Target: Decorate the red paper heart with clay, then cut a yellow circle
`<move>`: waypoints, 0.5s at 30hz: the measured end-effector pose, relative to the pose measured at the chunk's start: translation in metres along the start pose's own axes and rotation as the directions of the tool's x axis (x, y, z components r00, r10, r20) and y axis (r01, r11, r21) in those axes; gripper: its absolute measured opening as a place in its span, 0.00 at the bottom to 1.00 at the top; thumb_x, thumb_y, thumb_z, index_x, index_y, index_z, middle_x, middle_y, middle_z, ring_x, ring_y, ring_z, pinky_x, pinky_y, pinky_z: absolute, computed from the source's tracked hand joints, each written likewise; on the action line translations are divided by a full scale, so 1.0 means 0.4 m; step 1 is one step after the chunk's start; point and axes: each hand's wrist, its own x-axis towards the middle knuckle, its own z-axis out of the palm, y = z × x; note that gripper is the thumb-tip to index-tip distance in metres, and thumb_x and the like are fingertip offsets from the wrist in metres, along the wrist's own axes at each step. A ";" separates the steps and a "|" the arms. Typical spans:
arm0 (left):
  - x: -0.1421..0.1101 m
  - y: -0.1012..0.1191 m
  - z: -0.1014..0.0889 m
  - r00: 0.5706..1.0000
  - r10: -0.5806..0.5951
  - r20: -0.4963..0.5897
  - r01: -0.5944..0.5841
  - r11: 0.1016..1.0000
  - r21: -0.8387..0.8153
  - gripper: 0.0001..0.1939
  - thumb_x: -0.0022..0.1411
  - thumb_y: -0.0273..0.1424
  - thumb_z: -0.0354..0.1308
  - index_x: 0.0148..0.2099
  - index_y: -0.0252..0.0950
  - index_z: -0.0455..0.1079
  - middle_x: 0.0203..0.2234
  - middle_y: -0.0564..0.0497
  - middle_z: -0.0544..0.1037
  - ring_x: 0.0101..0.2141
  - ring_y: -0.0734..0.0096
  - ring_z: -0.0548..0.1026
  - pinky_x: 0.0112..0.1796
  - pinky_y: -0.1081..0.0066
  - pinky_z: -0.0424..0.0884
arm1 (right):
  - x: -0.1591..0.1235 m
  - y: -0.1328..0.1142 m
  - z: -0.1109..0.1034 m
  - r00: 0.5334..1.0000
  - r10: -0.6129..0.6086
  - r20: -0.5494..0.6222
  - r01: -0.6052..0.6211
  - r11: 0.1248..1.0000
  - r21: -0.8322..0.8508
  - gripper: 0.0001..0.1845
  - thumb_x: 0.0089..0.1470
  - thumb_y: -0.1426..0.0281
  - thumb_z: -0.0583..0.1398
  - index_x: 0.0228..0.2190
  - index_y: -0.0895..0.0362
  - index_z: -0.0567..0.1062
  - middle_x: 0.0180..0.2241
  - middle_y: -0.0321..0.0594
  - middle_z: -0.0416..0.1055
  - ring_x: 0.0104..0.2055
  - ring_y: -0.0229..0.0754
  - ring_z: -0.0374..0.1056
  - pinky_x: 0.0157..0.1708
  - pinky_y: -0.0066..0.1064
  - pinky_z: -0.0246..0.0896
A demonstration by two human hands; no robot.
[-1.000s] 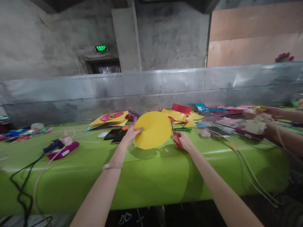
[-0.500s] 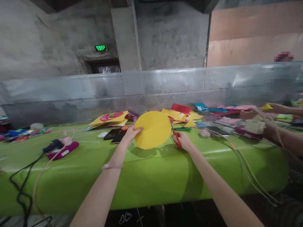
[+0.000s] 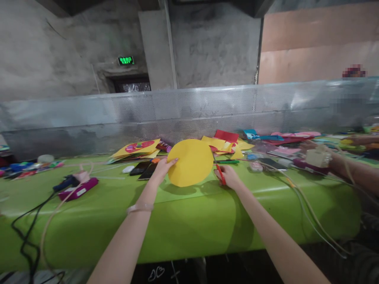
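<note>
A round sheet of yellow paper is pinched at its left edge by my left hand, which holds it up tilted above the table. My right hand grips a pair of scissors with red handles. The blades point up and away beside the right edge of the yellow circle; whether they touch it I cannot tell. Below the paper, a pale green sheet lies near the table's front edge.
The table has a green cover. Dark phones, yellow cards, a red paper and a green pen lie behind my hands. A purple power bank with cables is at left. At right is another person's arm.
The yellow circle and my left hand have shifted very slightly left. My right hand with the scissors hardly moves. At far right, the other person's hand with something yellow has moved right.
</note>
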 end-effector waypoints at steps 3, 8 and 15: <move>0.003 -0.002 -0.002 1.000 0.005 -0.019 -0.005 1.000 0.020 0.24 0.42 0.40 0.65 0.40 0.30 0.71 0.39 0.41 0.76 0.36 0.60 0.75 0.39 0.65 0.70 | 0.001 0.004 0.002 1.000 -0.003 0.000 0.003 1.000 0.002 0.12 0.44 0.66 0.51 0.15 0.56 0.57 0.12 0.32 0.56 0.16 0.34 0.55 0.18 0.25 0.49; 0.000 0.000 -0.001 0.999 0.017 -0.033 -0.016 0.999 0.036 0.24 0.43 0.41 0.65 0.40 0.31 0.71 0.39 0.41 0.76 0.36 0.60 0.75 0.38 0.65 0.70 | -0.001 0.002 0.000 1.000 0.018 0.005 -0.018 1.000 -0.003 0.13 0.45 0.65 0.51 0.15 0.57 0.58 0.12 0.32 0.57 0.15 0.34 0.55 0.17 0.25 0.49; -0.001 0.002 0.000 0.999 0.024 -0.036 -0.023 0.999 0.033 0.24 0.43 0.41 0.65 0.40 0.31 0.70 0.40 0.41 0.76 0.36 0.61 0.75 0.37 0.67 0.70 | 0.001 0.002 0.000 0.999 0.045 -0.009 -0.044 0.999 0.024 0.13 0.44 0.64 0.52 0.15 0.57 0.59 0.12 0.32 0.56 0.16 0.35 0.56 0.18 0.26 0.51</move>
